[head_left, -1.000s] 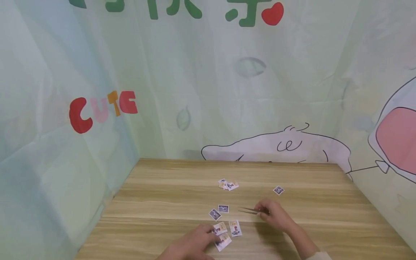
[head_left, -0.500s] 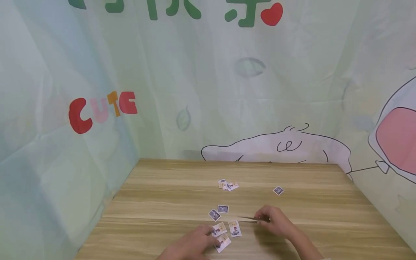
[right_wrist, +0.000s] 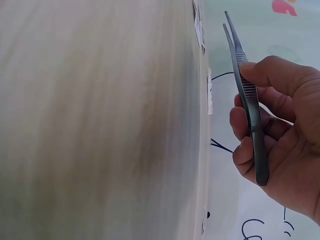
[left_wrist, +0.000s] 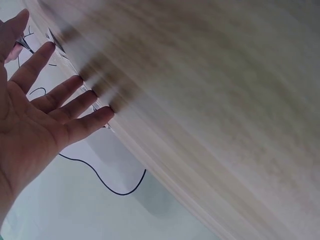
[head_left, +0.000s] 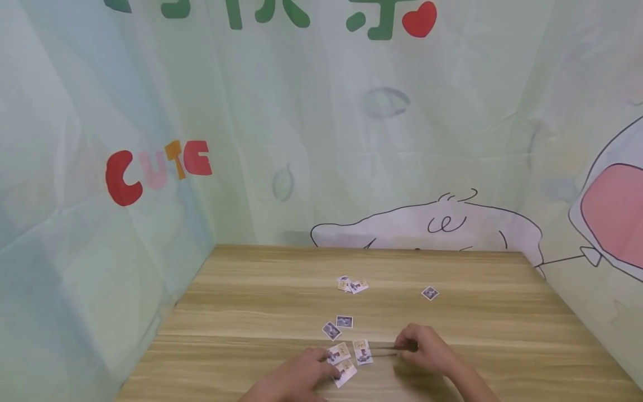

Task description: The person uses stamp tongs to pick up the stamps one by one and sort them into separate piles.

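My right hand (head_left: 427, 349) grips a pair of metal tweezers (right_wrist: 253, 110) between thumb and fingers; their two tips stand slightly apart in the right wrist view. In the head view those tips point left and overlap the right edge of a small picture card (head_left: 363, 353). Straight, spread fingers of my left hand (left_wrist: 40, 112) reach down to the tabletop in the left wrist view. Its fingertips lie at the left edges of two more picture cards, an upper one (head_left: 339, 354) and a lower one (head_left: 346, 371). Part of the lower card is covered by a finger.
Two darker cards (head_left: 331, 331) lie just beyond the hands on the wooden table (head_left: 241, 312). Farther back is a small overlapping pile of cards (head_left: 359, 286), with a single dark card (head_left: 430, 293) to its right. A printed cloth (head_left: 321, 139) hangs behind the table.
My right hand has come nearer and slightly lower with the tweezers, bringing their tips from open tabletop to the upright card. My left hand and the cards have stayed in place.
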The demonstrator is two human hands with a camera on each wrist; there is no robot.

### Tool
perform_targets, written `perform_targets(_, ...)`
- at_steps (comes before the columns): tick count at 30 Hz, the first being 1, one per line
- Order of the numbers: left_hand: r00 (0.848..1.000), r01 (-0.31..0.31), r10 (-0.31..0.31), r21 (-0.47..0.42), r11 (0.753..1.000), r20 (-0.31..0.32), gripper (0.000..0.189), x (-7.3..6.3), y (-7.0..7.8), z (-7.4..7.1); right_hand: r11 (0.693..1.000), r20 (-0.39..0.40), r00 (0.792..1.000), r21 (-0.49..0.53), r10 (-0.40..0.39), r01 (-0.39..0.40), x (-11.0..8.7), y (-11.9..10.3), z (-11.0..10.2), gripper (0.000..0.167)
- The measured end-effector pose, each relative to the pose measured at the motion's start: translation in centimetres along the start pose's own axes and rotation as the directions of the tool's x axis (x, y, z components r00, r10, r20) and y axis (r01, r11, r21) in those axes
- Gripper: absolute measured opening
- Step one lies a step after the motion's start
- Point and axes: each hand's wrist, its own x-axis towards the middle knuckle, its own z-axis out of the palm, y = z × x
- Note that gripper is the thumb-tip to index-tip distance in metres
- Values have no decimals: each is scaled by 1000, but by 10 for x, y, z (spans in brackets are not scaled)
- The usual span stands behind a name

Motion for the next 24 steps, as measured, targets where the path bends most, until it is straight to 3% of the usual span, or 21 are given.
perform_targets(9,998,-30,31,15,999,-58,45,0,-1,4,1000,65,998,6,-9,8,2,-7,4,13)
perform_targets(14,996,-28,30,22,999,-78,47,0,-2,5,996,101,994,-71,-41,48,9,-9,5,14)
perform_targets(18,997,-17,17,9,1000,-81,48,-2,-2,4,988,119,991,-132,-58,74,16,-10,7,13)
perform_targets(24,998,-7,6,-7,1000,-55,44,-3,-1,2,988,154,987,-138,-55,76,22,-11,11,12)
